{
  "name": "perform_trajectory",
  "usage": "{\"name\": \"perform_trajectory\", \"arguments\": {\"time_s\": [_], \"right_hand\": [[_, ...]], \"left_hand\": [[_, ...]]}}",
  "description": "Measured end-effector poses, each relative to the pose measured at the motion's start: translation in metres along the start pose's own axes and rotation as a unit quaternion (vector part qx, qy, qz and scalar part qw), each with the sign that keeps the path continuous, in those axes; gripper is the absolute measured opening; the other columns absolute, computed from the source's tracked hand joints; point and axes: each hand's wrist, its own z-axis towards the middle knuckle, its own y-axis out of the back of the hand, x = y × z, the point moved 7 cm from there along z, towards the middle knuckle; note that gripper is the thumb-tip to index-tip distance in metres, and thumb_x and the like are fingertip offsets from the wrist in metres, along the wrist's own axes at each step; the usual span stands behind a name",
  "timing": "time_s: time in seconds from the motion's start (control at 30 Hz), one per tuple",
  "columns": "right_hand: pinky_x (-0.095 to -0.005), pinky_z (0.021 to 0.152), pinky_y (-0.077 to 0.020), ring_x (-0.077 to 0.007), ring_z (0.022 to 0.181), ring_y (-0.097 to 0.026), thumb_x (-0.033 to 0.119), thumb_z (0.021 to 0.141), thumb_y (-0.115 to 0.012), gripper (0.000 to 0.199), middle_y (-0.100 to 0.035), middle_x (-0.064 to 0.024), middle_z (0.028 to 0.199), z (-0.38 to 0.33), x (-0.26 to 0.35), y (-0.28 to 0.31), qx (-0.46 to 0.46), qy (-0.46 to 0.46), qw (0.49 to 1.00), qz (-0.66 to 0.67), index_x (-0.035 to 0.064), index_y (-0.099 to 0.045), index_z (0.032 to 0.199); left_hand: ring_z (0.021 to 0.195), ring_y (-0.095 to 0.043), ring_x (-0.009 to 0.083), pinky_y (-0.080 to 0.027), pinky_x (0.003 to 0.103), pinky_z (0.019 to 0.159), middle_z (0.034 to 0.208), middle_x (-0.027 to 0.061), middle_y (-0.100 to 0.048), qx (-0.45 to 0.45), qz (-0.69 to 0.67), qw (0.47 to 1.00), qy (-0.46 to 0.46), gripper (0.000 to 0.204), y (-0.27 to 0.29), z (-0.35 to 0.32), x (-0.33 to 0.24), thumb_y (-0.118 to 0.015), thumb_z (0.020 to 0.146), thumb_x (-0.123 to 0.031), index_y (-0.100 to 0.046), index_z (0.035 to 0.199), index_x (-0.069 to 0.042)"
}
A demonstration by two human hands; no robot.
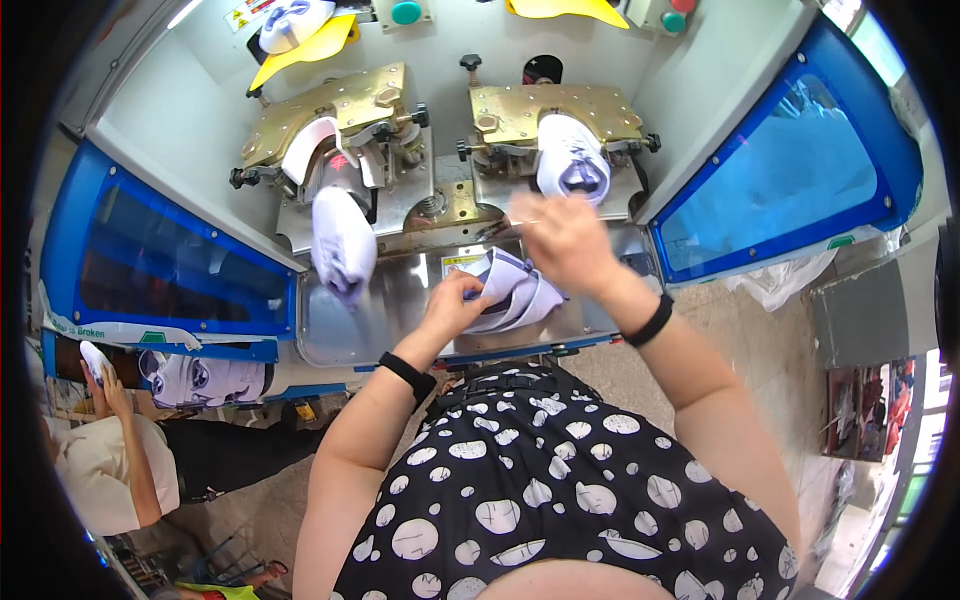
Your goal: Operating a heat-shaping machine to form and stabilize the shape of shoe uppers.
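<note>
My left hand (456,304) is closed on the edge of lavender shoe uppers (530,303), which lie overlapped on the metal tray in front of me. My right hand (568,238) is raised just beyond them, fingers curled and smeared by motion. A small pale blur shows at its fingertips; I cannot make out what it is. Just past that hand, a pale lavender shoe upper (570,150) sits on the right moulding station (500,108). Another upper (343,240) sits, toe toward me, at the front of the left station (330,112), where a pale curved pad (308,145) also shows.
Blue-framed windowed panels (775,175) flank the machine. Yellow-based forms (300,55) and green buttons (405,12) are at the back. At the left a co-worker (110,450) holds a shoe (95,362) beside a row of uppers (205,380). The metal tray (400,335) borders my side.
</note>
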Motion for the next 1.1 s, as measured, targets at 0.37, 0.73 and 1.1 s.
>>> {"name": "perform_trajectory", "arguments": {"time_s": [0.37,0.73,1.1], "right_hand": [[-0.0389,0.080,-0.0478,-0.0301,0.096,-0.056,0.012,0.069,-0.075,0.037,-0.053,-0.0109,0.096,-0.012,0.016,-0.083,0.209,-0.033,0.971,0.113,0.0070,-0.056,0.101],[-0.0164,0.057,-0.0380,-0.0019,0.069,-0.049,0.024,0.097,-0.050,0.041,-0.058,0.0037,0.093,-0.006,-0.032,0.047,-0.158,-0.397,0.721,0.545,0.0053,-0.046,0.133],[-0.0274,0.052,-0.0515,-0.0136,0.061,-0.058,0.035,0.084,-0.062,0.028,-0.062,-0.0031,0.075,0.138,-0.234,0.129,-0.148,-0.494,0.768,0.379,0.0095,-0.066,0.096]], "left_hand": [[0.129,-0.041,0.0331,-0.022,0.059,0.108,0.132,0.0119,-0.049,-0.248,0.298,0.921,-0.019,0.048,0.113,-0.097,0.057,-0.075,0.073,-0.031,-0.060,0.114,-0.013],[0.090,-0.056,0.0291,-0.044,0.043,0.077,0.093,0.0080,-0.060,-0.181,0.329,0.926,0.039,0.041,0.129,-0.066,0.108,-0.077,0.069,-0.034,-0.062,0.101,-0.012],[0.086,-0.058,0.0298,-0.043,0.044,0.074,0.087,0.0071,-0.063,-0.173,0.293,0.940,0.022,0.034,0.112,-0.068,0.099,-0.077,0.068,-0.028,-0.061,0.095,-0.015]]}}
